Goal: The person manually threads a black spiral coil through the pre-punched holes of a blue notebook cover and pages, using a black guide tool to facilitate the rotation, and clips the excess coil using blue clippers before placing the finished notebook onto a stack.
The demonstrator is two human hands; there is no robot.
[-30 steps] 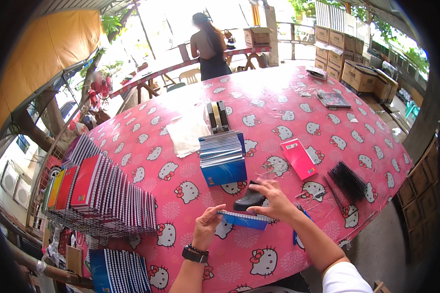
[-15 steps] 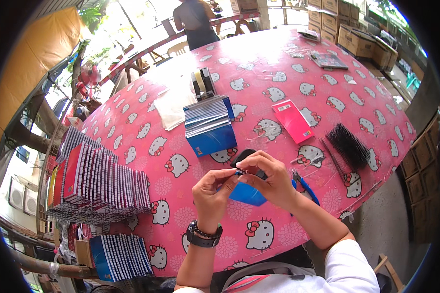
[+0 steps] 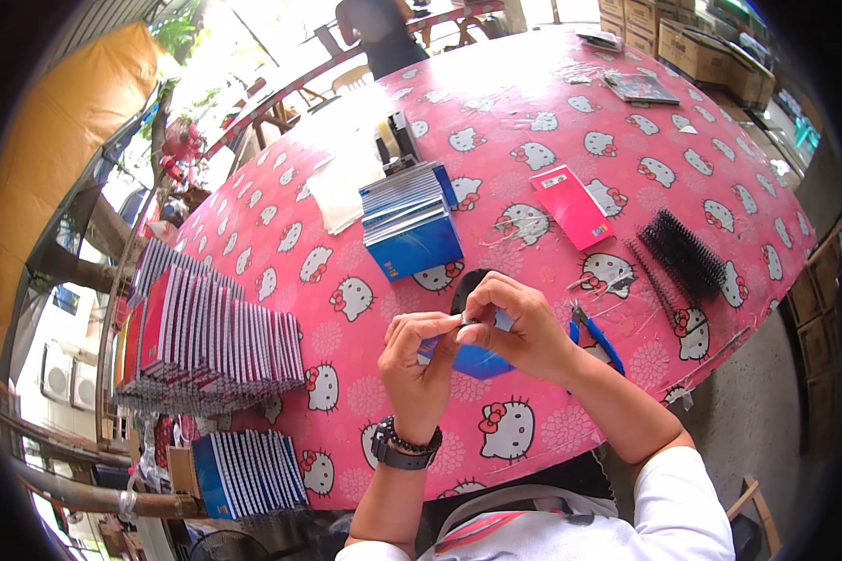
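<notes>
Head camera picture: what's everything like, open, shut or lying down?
Left hand: pinched shut
Right hand: pinched shut
Blue notebook: partly hidden, can't tell if open
Pink booklet: closed, lying flat
Blue-handled pliers: lying down
Black coils: bundled, lying down
Spiral notebooks: bound, piled up
Blue booklets: closed, packed together
Tape dispenser: roll loaded

One upright view through a wide fisheye lens looks from the wearer's head forward and steeply down on the table (image 3: pixel 496 173). The left grip (image 3: pixel 416 360) and right grip (image 3: pixel 519 327) lie near, just off centre toward six and four o'clock; the white shirt (image 3: pixel 683 510) comes in around five. The table's far edge stands well away toward twelve, and its sides bow outward.
</notes>
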